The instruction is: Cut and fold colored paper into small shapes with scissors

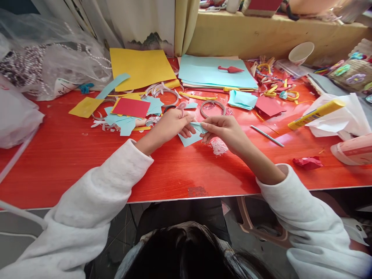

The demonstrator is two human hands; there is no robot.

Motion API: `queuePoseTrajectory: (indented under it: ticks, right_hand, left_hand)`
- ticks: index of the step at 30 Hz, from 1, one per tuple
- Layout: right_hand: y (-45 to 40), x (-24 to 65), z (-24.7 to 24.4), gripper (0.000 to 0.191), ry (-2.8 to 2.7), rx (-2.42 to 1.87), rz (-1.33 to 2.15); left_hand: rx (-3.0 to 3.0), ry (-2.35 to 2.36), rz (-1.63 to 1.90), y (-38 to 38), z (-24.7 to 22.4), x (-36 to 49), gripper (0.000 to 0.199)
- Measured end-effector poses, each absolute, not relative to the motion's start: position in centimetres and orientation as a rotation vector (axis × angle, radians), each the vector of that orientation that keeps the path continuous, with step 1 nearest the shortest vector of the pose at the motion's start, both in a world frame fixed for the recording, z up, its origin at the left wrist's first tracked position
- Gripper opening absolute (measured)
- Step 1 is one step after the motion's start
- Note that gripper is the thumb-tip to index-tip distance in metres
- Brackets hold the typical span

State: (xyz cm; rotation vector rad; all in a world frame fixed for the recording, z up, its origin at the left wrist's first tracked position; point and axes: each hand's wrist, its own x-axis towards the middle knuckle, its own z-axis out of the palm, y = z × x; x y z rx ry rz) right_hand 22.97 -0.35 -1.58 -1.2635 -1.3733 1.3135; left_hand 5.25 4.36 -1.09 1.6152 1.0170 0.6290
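Observation:
Above the middle of the red table, both my hands pinch a small folded piece of light blue paper (pixel 198 127). My left hand (pixel 175 126) grips its left end between thumb and fingers, and my right hand (pixel 222 130) closes on its right end. Just below the fingers a light blue paper square (pixel 190 140) shows, partly covered by the hands; whether it is joined to the folded piece I cannot tell. Close behind the hands are a round ring (pixel 213 109) and pink scissor handles (pixel 181 107), the scissors mostly hidden by my left hand.
Yellow sheets (pixel 142 68) and light blue sheets (pixel 209 71) lie at the back. Left of my hands are paper scraps and a red card (pixel 131 107). A thin blue stick (pixel 267 135), a yellow glue tube (pixel 316 114) and crumpled red paper (pixel 308 162) lie right.

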Motion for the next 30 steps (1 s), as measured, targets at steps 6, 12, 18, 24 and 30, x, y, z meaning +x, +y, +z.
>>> queuePoseTrajectory:
  ticks: [6,12,18,24,30]
  right_hand:
    - [-0.3,23.3,-1.5,0.026,-1.352,-1.258,1.314]
    - [-0.3,23.3,-1.5,0.027,-1.379,-1.236,1.35]
    - [-0.3,23.1,-1.5,0.031,-1.358,-1.274,1.366]
    - [-0.2,23.2,-1.3,0.036,-1.404,-1.278,1.446]
    - [-0.1,23.4,-1.2,0.031,-1.404,-1.257,1.51]
  left_hand:
    - [1.625,1.042,0.679,4.4,-0.5,5.0,0.025]
    - [1.614,1.016,0.71,4.0,-0.4,5.2,0.023]
    - [1.597,1.03,0.679,4.3,-0.7,5.2,0.028]
    - [1.589,1.041,0.759,4.4,-1.3,5.4,0.028]
    - [1.63,1.051,0.793,4.6,-1.7,5.4,0.034]
